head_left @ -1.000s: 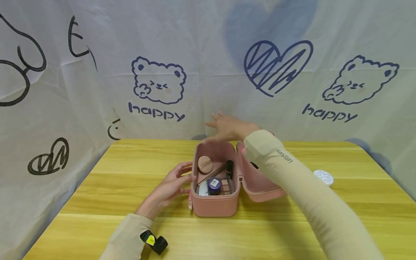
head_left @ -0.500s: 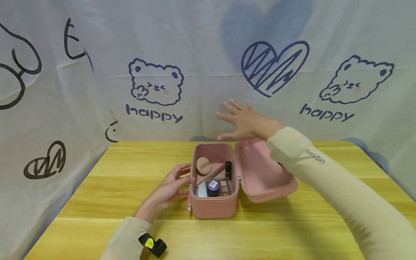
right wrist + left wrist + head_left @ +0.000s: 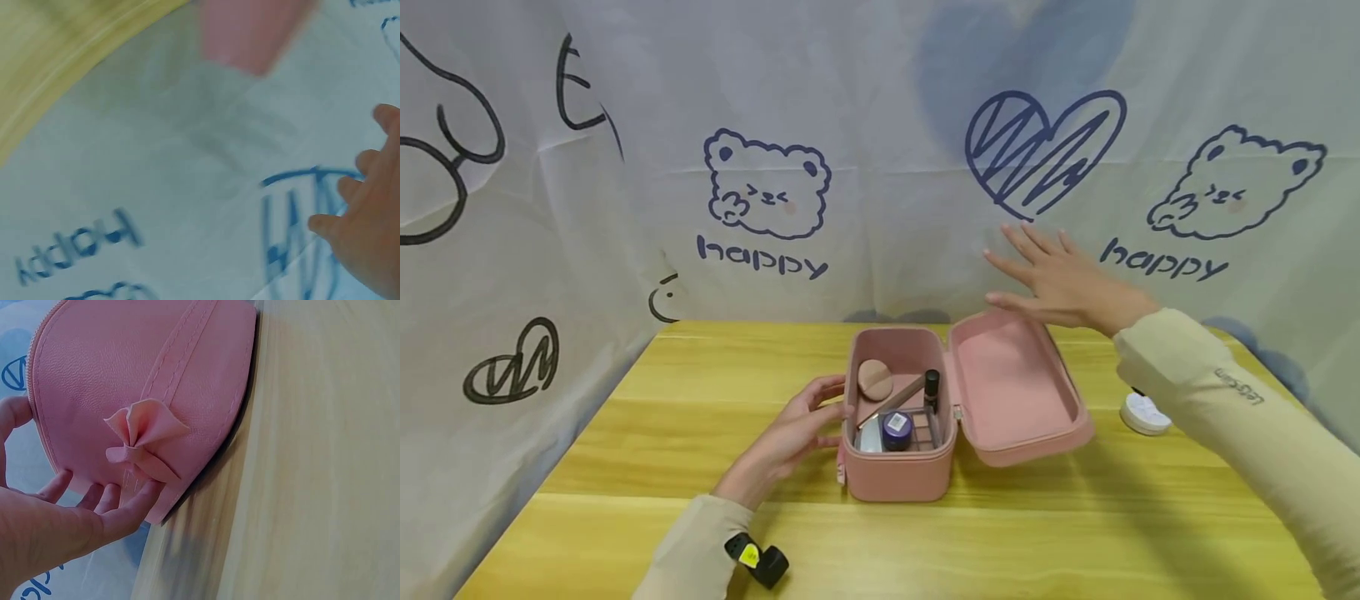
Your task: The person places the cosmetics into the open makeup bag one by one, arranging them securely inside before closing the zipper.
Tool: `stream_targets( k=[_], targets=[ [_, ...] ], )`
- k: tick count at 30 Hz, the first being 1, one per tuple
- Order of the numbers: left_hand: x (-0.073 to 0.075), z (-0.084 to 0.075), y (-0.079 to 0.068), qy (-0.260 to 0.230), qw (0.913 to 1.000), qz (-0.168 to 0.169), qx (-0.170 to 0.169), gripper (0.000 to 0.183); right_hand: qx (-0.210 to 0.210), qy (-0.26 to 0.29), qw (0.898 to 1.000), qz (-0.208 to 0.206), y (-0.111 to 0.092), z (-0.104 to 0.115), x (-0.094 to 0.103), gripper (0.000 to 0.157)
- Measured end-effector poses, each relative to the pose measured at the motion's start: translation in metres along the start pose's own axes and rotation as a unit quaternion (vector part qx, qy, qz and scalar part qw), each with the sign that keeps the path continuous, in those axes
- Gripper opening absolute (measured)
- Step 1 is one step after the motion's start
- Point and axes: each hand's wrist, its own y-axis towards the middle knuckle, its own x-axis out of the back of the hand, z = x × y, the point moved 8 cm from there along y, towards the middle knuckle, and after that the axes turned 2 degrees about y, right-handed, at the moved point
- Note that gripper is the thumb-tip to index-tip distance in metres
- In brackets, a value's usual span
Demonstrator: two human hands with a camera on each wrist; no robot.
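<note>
A pink cosmetic case [image 3: 897,479] stands on the table with its lid [image 3: 1015,392] swung out to the right. Inside lie a round beige puff [image 3: 875,380], a brown stick-like item [image 3: 904,394], a black-capped tube [image 3: 932,387], a purple-lidded jar [image 3: 897,429] and a palette [image 3: 921,433]. My left hand [image 3: 797,427] rests its spread fingers against the case's left side, near a pink bow [image 3: 147,431] in the left wrist view. Holding nothing, my right hand [image 3: 1067,283] is raised above the lid's back edge, fingers spread.
A round white item [image 3: 1145,414] sits to the right on the yellow wood-grain table [image 3: 760,542], partly behind the right sleeve. A white cloth [image 3: 895,125] with blue drawings hangs behind the table. A small black device [image 3: 758,561] is on the left wrist.
My right hand has moved from above the case to the right, over the lid, which now lies further out. My left hand and the case have stayed put.
</note>
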Motion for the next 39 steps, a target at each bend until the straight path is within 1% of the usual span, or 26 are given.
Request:
stream_targets(
  k=[4,8,11,14,16,18,21,24,26,30,32,34,37,39],
  targets=[
    [-0.001,-0.002,0.002,0.003,1.0000,0.000,0.001,0.057,-0.005,-0.008,1.000,-0.024,-0.021,-0.024,-0.005,0.075],
    [-0.002,-0.003,0.004,0.002,1.0000,0.006,0.003,0.057,-0.003,-0.004,1.000,-0.031,-0.038,-0.042,-0.014,0.072],
    [-0.004,-0.003,0.004,-0.001,0.9999,0.011,0.005,0.057,-0.010,0.017,0.999,-0.033,-0.051,-0.055,-0.021,0.070],
    [-0.004,-0.002,0.004,-0.003,0.9999,0.011,0.007,0.056,-0.019,0.046,0.998,-0.047,-0.064,-0.067,-0.027,0.066],
    [-0.003,-0.001,0.004,-0.004,0.9999,0.009,0.008,0.056,-0.025,0.071,0.995,-0.061,-0.072,-0.076,-0.032,0.063],
    [-0.003,-0.001,0.004,-0.004,0.9999,0.008,0.009,0.056,-0.032,0.111,0.990,-0.078,-0.082,-0.084,-0.037,0.059],
    [-0.002,0.000,0.003,-0.005,0.9999,0.008,0.009,0.056,-0.038,0.174,0.978,-0.106,-0.098,-0.095,-0.047,0.056],
    [-0.001,0.000,0.002,-0.004,0.9999,0.008,0.009,0.057,-0.045,0.230,0.964,-0.123,-0.115,-0.103,-0.058,0.055],
    [0.000,0.000,0.001,-0.004,0.9999,0.006,0.009,0.058,-0.057,0.259,0.956,-0.123,-0.123,-0.108,-0.066,0.055],
    [0.001,-0.001,-0.001,-0.003,1.0000,0.004,0.000,0.059,-0.100,0.314,0.938,-0.105,-0.136,-0.118,-0.082,0.058],
    [0.001,-0.002,-0.001,-0.001,1.0000,0.005,-0.004,0.060,-0.119,0.344,0.927,-0.094,-0.142,-0.123,-0.091,0.059],
    [0.001,-0.003,-0.001,-0.001,0.9999,0.008,-0.006,0.060,-0.124,0.372,0.915,-0.093,-0.146,-0.128,-0.098,0.058],
    [0.001,-0.003,-0.002,-0.002,1.0000,0.009,-0.004,0.060,-0.117,0.420,0.894,-0.102,-0.152,-0.135,-0.109,0.054],
    [0.002,-0.003,-0.002,-0.003,0.9999,0.009,-0.004,0.059,-0.103,0.454,0.877,-0.118,-0.156,-0.140,-0.114,0.051]
  ],
)
